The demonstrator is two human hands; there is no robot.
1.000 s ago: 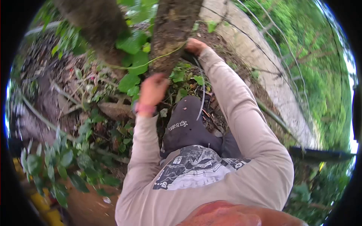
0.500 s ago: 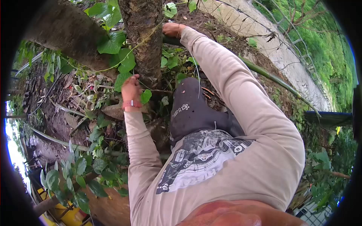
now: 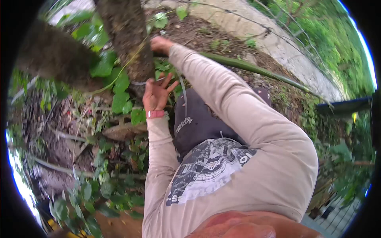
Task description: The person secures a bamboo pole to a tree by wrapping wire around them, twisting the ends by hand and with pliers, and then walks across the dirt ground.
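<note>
Apparently, in the head view, the person is bending over the foot of a tree trunk [image 3: 125,35] and is working a thin pale strip [image 3: 139,83] round it. The strip is lying against the bark at about 6 o'clock of the trunk and is trailing off toward 4 o'clock past the left hand [image 3: 156,93]. That hand is hovering wide open with its fingers fanned, just beside the strip and not gripping it. The right hand [image 3: 160,43] is reaching to the far side of the trunk, at 12 o'clock from the left one. It is pressing against the bark, but whether it is clasping anything cannot be told.

By my judgement the wrapping step is under way. A next move would call for the left fingers to be closing on the loose strip while the right hand is keeping the far side steady.

Counting:
- two hands
- two trunks, the second [image 3: 51,59] at 9 o'clock
- one pale strip
- one yellow-green cord [image 3: 133,59] crossing the bark
- one long green stalk [image 3: 254,67] at 3 o'clock
- one pink wristband [image 3: 155,114]
</note>
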